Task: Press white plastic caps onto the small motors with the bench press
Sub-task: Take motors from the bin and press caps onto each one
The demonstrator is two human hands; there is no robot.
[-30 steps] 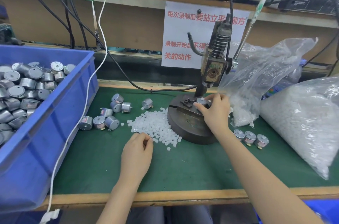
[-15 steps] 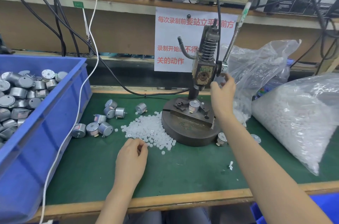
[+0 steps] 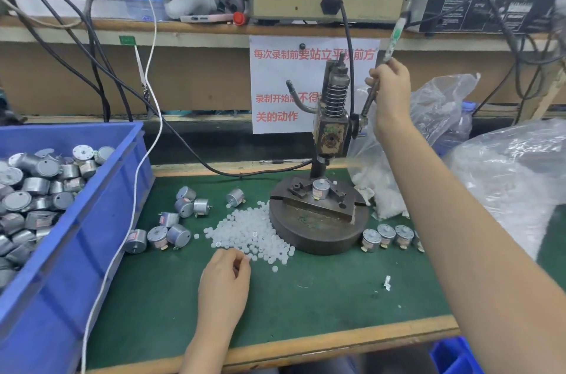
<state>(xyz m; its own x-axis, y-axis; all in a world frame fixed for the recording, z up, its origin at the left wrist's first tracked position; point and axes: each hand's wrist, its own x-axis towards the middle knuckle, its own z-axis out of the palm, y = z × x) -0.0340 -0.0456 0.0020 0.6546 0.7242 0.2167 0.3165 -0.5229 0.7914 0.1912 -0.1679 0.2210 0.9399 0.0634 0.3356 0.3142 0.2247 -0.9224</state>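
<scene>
Head view: right hand (image 3: 390,88), off the motor (image 3: 320,188), now grips the lever (image 3: 398,30), so pressing is due; left hand (image 3: 225,278) curled at caps (image 3: 251,229), grasp unclear.

The right arm stretches up and forward, and the right hand (image 3: 390,88) is raised with its fingers wrapped round the press lever (image 3: 367,104). The left hand (image 3: 225,280) rests low on the surface (image 3: 321,306), fingers curled under, thumb meeting forefinger.
</scene>
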